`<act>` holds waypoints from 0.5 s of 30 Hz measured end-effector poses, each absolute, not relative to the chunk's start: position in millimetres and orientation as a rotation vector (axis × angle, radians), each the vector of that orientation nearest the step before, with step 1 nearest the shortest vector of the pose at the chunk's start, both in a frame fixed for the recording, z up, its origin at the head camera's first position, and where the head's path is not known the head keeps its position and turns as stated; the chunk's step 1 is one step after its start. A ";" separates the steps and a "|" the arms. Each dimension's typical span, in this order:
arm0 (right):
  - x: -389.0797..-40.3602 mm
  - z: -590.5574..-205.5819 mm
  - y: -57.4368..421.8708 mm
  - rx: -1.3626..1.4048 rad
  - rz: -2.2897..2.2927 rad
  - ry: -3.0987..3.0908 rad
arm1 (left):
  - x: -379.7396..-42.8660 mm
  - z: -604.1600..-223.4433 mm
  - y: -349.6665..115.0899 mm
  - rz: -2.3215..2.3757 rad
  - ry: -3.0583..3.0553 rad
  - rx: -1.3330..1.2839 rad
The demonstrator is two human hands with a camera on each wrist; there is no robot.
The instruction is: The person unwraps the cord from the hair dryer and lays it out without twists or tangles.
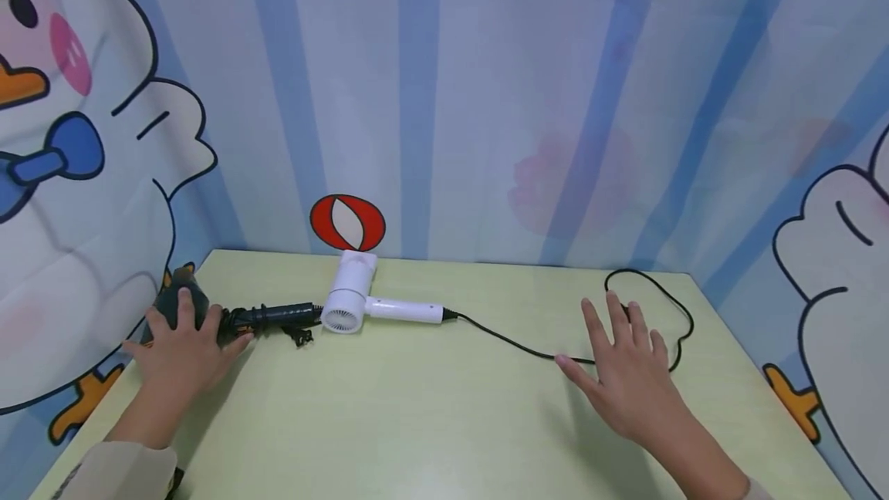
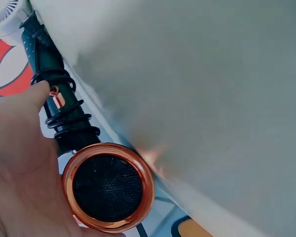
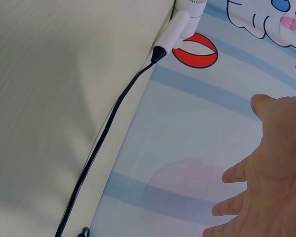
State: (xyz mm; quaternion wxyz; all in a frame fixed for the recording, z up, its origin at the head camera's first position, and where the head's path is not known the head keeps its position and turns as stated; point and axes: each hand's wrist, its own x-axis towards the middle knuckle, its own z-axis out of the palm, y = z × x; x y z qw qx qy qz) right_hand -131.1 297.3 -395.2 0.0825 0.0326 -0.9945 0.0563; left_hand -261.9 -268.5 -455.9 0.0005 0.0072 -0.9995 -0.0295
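At the left of the table in the head view lies a dark hair dryer [image 1: 281, 316], its black cord wound round the handle. My left hand [image 1: 182, 347] lies over its body with the fingers spread. In the left wrist view the thumb touches the wrapped handle, near the dryer's copper-ringed end [image 2: 148, 190]. A white hair dryer [image 1: 353, 290] lies at the back middle, handle pointing right, its black cord [image 1: 510, 342] running right in a loose loop. Above that loop hovers my right hand [image 1: 630, 376], fingers spread and holding nothing.
The pale yellow table [image 1: 417, 423] ends at the back against a blue striped curtain [image 1: 472, 99] printed with ducks. The dark dryer's plug [image 1: 300, 336] lies beside its handle, close to the white dryer.
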 end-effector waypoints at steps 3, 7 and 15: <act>-130.8 -394.2 296.0 0.103 0.168 -2.971 | -248.7 -454.5 -269.9 -0.089 -3.147 0.035; -130.1 -393.5 293.6 0.111 0.170 -2.972 | -230.3 -454.3 -272.0 -0.084 -3.163 0.050; -126.1 -391.0 288.0 0.128 0.174 -2.959 | -197.5 -454.5 -267.7 -0.055 -3.197 0.041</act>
